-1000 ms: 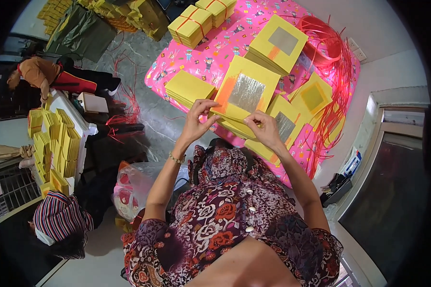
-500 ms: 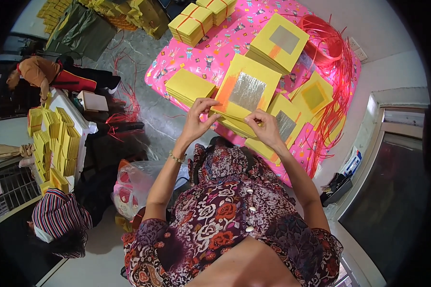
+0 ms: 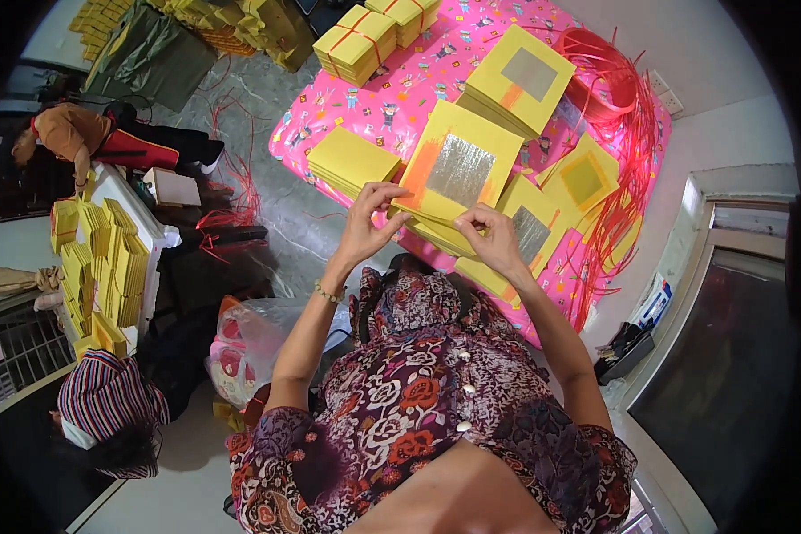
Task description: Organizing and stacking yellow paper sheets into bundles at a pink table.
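Note:
A stack of yellow paper sheets (image 3: 481, 133) lies in front of me, its top sheet bearing a silver foil square (image 3: 460, 169) and an orange stripe. My left hand (image 3: 371, 222) pinches the near left corner, fingers on top and thumb at the edge. At the near right corner my right hand (image 3: 491, 236) is closed, thumb and forefinger together on the paper edge. How many sheets each hand grips is hidden. Left of the stack lies a plain yellow pile (image 3: 354, 160); behind it stands another foil-marked pile (image 3: 521, 80). More foil-marked sheets (image 3: 530, 227) lie partly beneath my right hand.
The pink patterned cover (image 3: 307, 120) spreads under the piles. Red-tied yellow bundles (image 3: 354, 44) stand at its far side. Red strips (image 3: 627, 196) hang along the right. Two other people sit at left by a white table (image 3: 147, 191) with yellow stacks. A plastic bag (image 3: 240, 347) stands beside me.
My hands and the paper stack look unmoved. At lower left, the person in the striped top has shifted slightly.

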Demonstrator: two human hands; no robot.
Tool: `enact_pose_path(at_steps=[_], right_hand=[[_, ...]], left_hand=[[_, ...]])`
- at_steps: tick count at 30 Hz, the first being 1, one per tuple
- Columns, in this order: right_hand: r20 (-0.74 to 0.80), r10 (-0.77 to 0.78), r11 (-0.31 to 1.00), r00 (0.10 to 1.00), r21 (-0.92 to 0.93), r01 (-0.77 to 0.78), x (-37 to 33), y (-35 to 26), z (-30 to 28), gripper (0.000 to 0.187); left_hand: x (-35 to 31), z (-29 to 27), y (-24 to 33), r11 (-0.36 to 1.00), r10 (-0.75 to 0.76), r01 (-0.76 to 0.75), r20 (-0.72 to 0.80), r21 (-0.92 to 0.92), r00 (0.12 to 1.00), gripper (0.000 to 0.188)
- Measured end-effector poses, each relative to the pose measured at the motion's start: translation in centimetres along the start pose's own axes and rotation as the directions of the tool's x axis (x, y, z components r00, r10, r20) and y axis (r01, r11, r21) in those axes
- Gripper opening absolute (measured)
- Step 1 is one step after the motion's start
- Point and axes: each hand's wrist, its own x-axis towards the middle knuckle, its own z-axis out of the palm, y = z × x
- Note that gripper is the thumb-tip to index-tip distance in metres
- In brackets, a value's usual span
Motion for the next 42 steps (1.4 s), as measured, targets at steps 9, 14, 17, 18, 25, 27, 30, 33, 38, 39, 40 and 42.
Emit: enact_pose_path(at_steps=[9, 14, 17, 18, 25, 27, 30, 33, 38, 39, 40, 42], right_hand=[[-0.002, 0.037, 0.999, 0.999, -0.015, -0.037, 0.0, 0.0, 0.1, 0.019], [-0.011, 0.036, 0.999, 0.999, -0.001, -0.036, 0.0, -0.1, 0.2, 0.019], [-0.02, 0.03, 1.0, 0.999, -0.003, -0.03, -0.1, -0.2, 0.3, 0.019], [-0.02, 0.03, 1.0, 0.999, -0.003, -0.03, -0.1, -0.2, 0.2, 0.019], [-0.011, 0.028, 0.999, 1.0, 0.017, -0.028, 0.0, -0.1, 0.2, 0.018], [-0.006, 0.032, 0.999, 0.999, 0.015, -0.032, 0.1, 0.0, 0.2, 0.018], [-0.002, 0.029, 0.999, 1.0, 0.033, -0.029, 0.1, 0.1, 0.2, 0.018], [0.008, 0.041, 0.999, 0.999, 0.022, -0.041, 0.1, 0.1, 0.2, 0.018], [0.013, 0.079, 0.997, 0.997, -0.018, -0.078, 0.1, -0.1, 0.0, 0.019], [0.011, 0.076, 0.997, 0.997, -0.019, -0.076, 0.0, -0.3, 0.0, 0.019], [0.003, 0.043, 0.999, 0.999, -0.014, -0.043, 0.0, -0.5, 0.0, 0.019], [-0.012, 0.01, 1.0, 1.0, -0.012, -0.01, -0.1, -0.7, 0.0, 0.019]], left_hand=[[-0.1, 0.2, 0.1, 1.0, -0.001, 0.001, -0.014, -0.008, 1.0, 0.039], [-0.2, 0.2, 0.2, 1.0, 0.005, -0.005, -0.016, 0.0, 1.0, 0.04], [-0.3, 0.2, 0.2, 1.0, -0.001, 0.001, -0.017, -0.011, 1.0, 0.04], [-0.3, 0.3, 0.3, 1.0, 0.006, -0.006, -0.02, 0.003, 1.0, 0.04], [-0.3, 0.6, 0.2, 1.0, -0.007, 0.008, -0.039, 0.019, 0.999, 0.039], [-0.2, 0.6, -0.1, 1.0, -0.005, 0.006, -0.038, 0.023, 0.999, 0.04], [-0.2, 0.7, -0.3, 1.0, -0.001, 0.002, -0.039, 0.028, 0.999, 0.041], [-0.2, 0.6, -0.1, 1.0, -0.002, 0.002, -0.037, 0.018, 0.999, 0.041], [0.1, 0.4, 0.7, 0.999, -0.003, 0.003, -0.016, 0.039, 1.0, 0.041], [0.3, 0.4, 0.5, 0.996, -0.054, 0.054, 0.005, 0.077, 0.999, 0.042], [0.5, 0.4, 0.3, 0.988, -0.106, 0.102, 0.024, 0.115, 0.994, 0.043], [1.3, 0.1, 0.9, 0.965, 0.064, -0.066, 0.018, 0.252, 0.998, 0.042]])
